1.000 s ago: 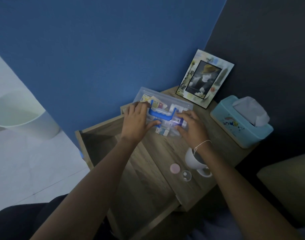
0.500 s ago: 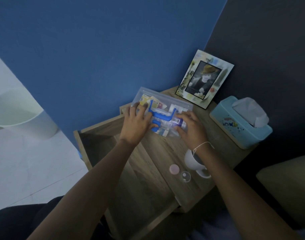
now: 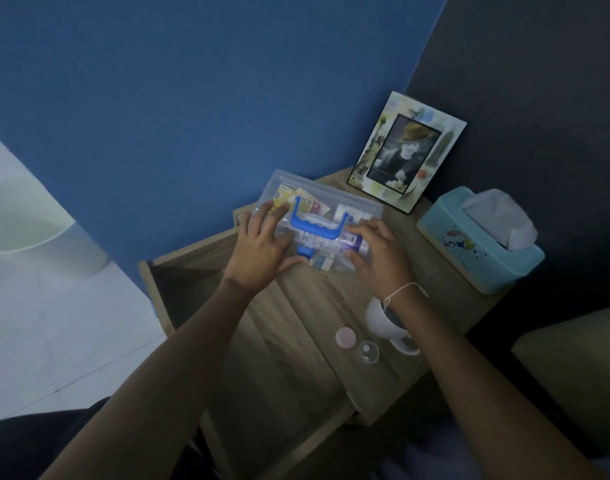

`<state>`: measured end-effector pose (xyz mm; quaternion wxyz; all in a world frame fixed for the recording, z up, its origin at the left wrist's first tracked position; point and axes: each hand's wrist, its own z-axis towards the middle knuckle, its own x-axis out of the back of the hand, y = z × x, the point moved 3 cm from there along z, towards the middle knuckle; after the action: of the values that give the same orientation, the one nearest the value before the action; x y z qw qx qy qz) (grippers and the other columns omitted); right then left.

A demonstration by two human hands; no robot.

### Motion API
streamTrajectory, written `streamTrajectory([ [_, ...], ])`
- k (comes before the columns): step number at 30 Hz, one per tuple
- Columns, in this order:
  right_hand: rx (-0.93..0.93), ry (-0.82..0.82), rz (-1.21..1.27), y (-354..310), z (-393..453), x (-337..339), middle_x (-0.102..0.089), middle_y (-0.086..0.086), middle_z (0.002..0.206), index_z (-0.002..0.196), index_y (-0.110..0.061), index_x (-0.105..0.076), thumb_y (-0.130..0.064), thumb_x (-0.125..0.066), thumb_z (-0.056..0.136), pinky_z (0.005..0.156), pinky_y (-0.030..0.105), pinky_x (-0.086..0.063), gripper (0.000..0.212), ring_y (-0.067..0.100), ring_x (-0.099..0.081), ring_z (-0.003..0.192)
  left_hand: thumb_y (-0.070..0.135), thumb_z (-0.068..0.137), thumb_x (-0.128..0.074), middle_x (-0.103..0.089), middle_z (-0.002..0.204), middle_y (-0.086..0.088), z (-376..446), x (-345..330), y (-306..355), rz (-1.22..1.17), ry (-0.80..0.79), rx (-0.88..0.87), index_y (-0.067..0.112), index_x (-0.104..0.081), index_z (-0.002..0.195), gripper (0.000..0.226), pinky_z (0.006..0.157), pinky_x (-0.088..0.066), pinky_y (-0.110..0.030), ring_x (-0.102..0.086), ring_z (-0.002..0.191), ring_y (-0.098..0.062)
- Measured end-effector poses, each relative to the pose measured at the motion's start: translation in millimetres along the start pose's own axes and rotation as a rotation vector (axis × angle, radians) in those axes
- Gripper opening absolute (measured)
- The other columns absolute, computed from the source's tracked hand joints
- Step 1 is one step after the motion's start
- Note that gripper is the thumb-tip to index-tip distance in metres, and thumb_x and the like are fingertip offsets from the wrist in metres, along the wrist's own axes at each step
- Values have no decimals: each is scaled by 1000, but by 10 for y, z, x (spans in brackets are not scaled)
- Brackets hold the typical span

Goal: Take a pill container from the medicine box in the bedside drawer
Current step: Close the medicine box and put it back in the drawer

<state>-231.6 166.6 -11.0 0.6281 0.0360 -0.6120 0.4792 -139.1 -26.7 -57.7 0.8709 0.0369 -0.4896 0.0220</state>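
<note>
- Head view: a clear medicine box (image 3: 326, 209) with a blue handle (image 3: 319, 227) rests on the top of a wooden bedside table (image 3: 334, 303), at the end nearest the blue wall.
- Left hand (image 3: 262, 249) — fingers spread and lying flat over the box's left end, thumb pressed against its near edge; the hand is splayed, not closed around anything.
- Right hand (image 3: 383, 256) — fingers loosely curled, fingertips on the box's right end and near edge; a thin white string circles the wrist.
- Inside the box, through the lid: packets and a bottle-like item; which is the pill container cannot be told.
- The bedside drawer (image 3: 199, 282) stands pulled out to the left, below the tabletop.
- Also on the tabletop — a photo frame (image 3: 405, 152), a light blue tissue box (image 3: 480, 240), a white cup (image 3: 388, 323) beside the right wrist, a pink cap (image 3: 345, 337) and a small clear round piece (image 3: 368, 351).
</note>
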Motion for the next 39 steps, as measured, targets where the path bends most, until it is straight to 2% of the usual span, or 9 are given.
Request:
streamTrajectory([
  [3,10,4,-10,1,2,-1,-52,12,128,117,-11,-62,-14,-69,84,88,28,-42,34,24,-53,115,52,86,-48,-53,138,-16,3,17,-1,-9,-14,21,11,-63,89,43,101,-40,-59,-45,130,-41],
  [7,14,14,-21,5,-2,-3,-52,10,127,117,-13,-62,-14,-69,83,87,27,-43,35,23,-54,113,49,82,-62,-56,135,-14,23,47,36,-100,8,96,9,-65,85,40,101,-39,-61,-46,129,-40],
  [14,24,22,-13,16,-3,-14,-52,9,124,116,-14,-62,-14,-70,83,85,25,-43,34,21,-53,112,43,88,-59,-53,139,-14,-11,67,16,-230,56,84,11,-60,76,34,103,-38,-59,-41,133,-38],
  [19,24,30,-4,13,-8,-26,-51,8,127,117,-14,-61,-15,-69,84,83,26,-45,34,13,-48,110,42,90,-58,-54,136,-9,14,83,38,-292,55,168,16,-58,69,34,104,-37,-57,-41,133,-32],
  [22,18,30,1,10,-6,-26,-50,9,128,117,-15,-61,-15,-68,84,83,26,-46,33,12,-46,111,48,89,-55,-54,136,-8,23,93,34,-265,27,174,15,-59,80,34,105,-36,-56,-40,133,-31],
  [25,21,26,1,11,1,-16,-51,10,126,116,-13,-62,-13,-69,84,84,26,-43,33,20,-52,113,62,81,-57,-52,139,-9,31,74,23,-176,-68,158,12,-58,99,54,107,-35,-56,-40,135,-31],
  [30,5,9,19,6,-2,-13,-51,11,126,115,-13,-62,-12,-70,83,87,33,-49,33,24,-53,114,52,75,-69,-59,131,-14,64,95,63,-73,-69,156,5,-59,102,56,99,-43,-57,-51,126,-36],
  [36,-120,84,157,5,33,-10,-46,5,128,112,-17,-66,-21,-72,82,98,36,-47,31,19,-47,120,59,79,-61,-51,134,-15,68,183,3,-253,43,177,9,-48,122,67,103,-40,-48,-45,128,-31],
  [39,-230,173,188,-7,83,-89,-32,15,149,132,-20,-54,-23,-69,85,103,31,-40,49,28,-35,137,59,80,-61,-32,150,-18,91,207,-83,-384,92,342,11,-41,133,75,114,-24,-42,-27,141,-34],
])
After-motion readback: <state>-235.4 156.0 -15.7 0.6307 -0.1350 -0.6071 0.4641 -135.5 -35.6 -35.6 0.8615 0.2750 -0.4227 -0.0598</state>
